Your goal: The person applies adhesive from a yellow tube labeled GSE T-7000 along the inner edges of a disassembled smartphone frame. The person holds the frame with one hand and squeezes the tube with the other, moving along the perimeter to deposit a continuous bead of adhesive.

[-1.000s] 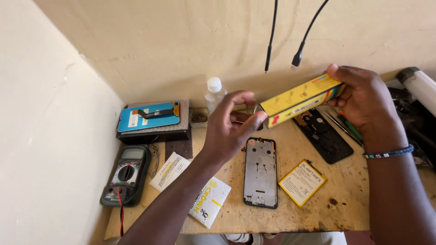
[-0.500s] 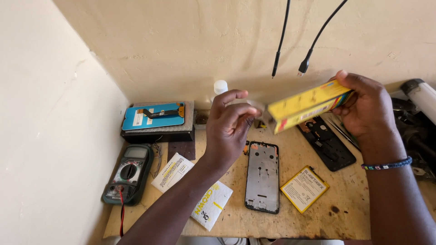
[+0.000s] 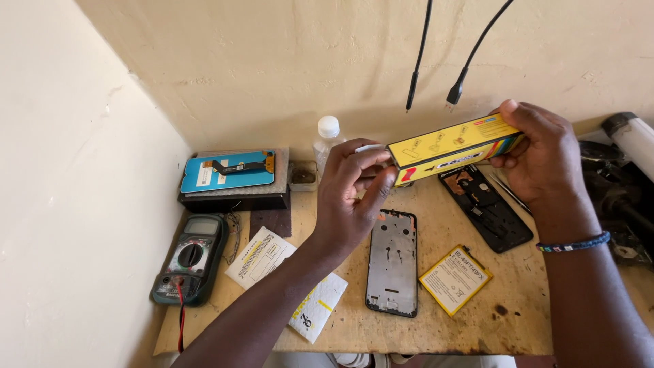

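Head view shows a wooden bench [image 3: 518, 320] with phone parts laid out, and a yellow box [image 3: 455, 148] held in the air above it at about 1 o'clock from the bench's middle; going from 9 o'clock, a multimeter [image 3: 189, 258] lies at the far edge, a blue screen module [image 3: 228, 172] rests on a dark block at 11 o'clock, two paper leaflets [image 3: 262, 255] lie at 7 o'clock; the left hand [image 3: 351, 201] pinches the box's near end, fingertips at what looks like the end flap; a bare phone frame [image 3: 392, 262] lies at 6 o'clock, a yellow battery [image 3: 455, 279] at 5 o'clock, a black back cover [image 3: 485, 208] at 3 o'clock; the right hand [image 3: 538, 153] grips the box's far end, fingers wrapped round it. By the look of it the phone is already stripped down, while the box is not yet open; whether the flap has begun to lift cannot be told. Against the frame half a second earlier, the box sits flatter and the left fingers have closed on its end, where they were only reaching before.
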